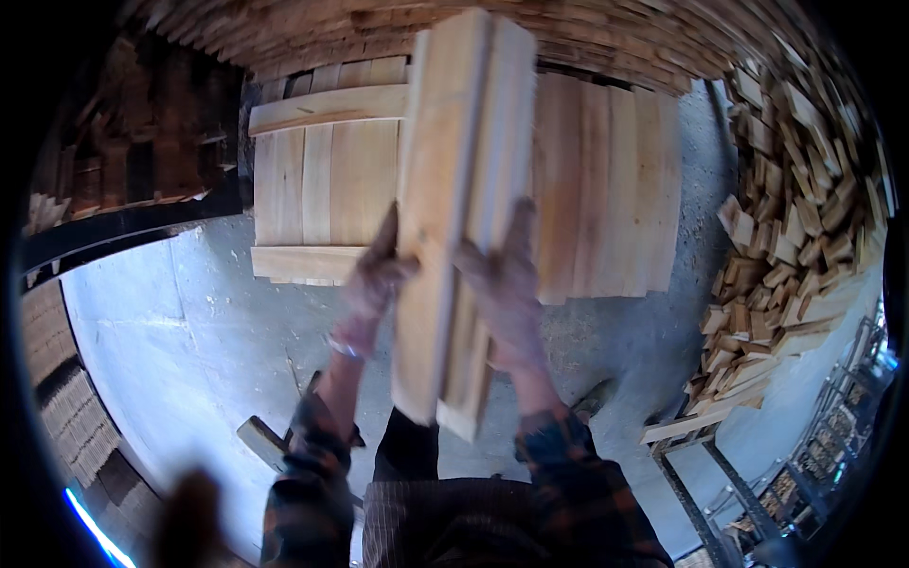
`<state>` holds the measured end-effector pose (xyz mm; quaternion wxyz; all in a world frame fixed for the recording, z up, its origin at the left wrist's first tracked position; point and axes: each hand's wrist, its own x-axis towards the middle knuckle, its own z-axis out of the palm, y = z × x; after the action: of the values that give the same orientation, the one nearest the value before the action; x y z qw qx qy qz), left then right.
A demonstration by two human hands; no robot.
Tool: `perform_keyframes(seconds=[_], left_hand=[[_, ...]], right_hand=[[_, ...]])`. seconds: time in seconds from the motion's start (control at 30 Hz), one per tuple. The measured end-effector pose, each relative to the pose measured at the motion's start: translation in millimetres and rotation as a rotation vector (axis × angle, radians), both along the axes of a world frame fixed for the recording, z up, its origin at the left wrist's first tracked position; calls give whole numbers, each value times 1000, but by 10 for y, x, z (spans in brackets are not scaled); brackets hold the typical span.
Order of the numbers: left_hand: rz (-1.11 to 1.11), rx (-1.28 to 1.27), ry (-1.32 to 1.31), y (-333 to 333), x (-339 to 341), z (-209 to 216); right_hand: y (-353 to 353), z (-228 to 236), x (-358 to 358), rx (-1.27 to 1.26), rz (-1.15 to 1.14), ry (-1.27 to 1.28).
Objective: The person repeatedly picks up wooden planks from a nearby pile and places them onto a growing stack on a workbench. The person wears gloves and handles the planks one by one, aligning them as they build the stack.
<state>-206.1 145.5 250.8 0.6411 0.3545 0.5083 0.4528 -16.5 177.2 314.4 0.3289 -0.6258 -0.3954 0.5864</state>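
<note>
Head view: the left hand (377, 275) and right hand (505, 284) clamp a bundle of boards (454, 218) from either side, raised above the half-laid pallet (606, 189); loose offcuts (786, 246) wait right of it.

A woodworking yard or sawmill workshop: stacked planks (606, 180), heaped offcuts (786, 246) and a bare concrete floor (180, 322)

Both hands, left hand (374, 279) and right hand (507, 284), clasp a bundle of pale boards (459, 218) from either side, apparently three or four, above a laid plank panel (606, 189) on the concrete floor (170, 322); offcuts pile (795, 218) at right.
</note>
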Motion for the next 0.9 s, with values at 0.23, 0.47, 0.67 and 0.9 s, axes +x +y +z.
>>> perform_keyframes(seconds=[0.23,0.47,0.67,0.9], left_hand=[[-45,-332,1050,339,-637,-993],[292,-277,807,301,-731,-911],[231,-254,819,420,-707,-820],[177,-832,1598,809,136,-571]], right_hand=[[491,-1395,-1155,343,646,-821],[518,-1283,-1209,413,709,-643],[939,-1225,-792,85,465,-81],[1064,-1289,373,-144,-32,548]])
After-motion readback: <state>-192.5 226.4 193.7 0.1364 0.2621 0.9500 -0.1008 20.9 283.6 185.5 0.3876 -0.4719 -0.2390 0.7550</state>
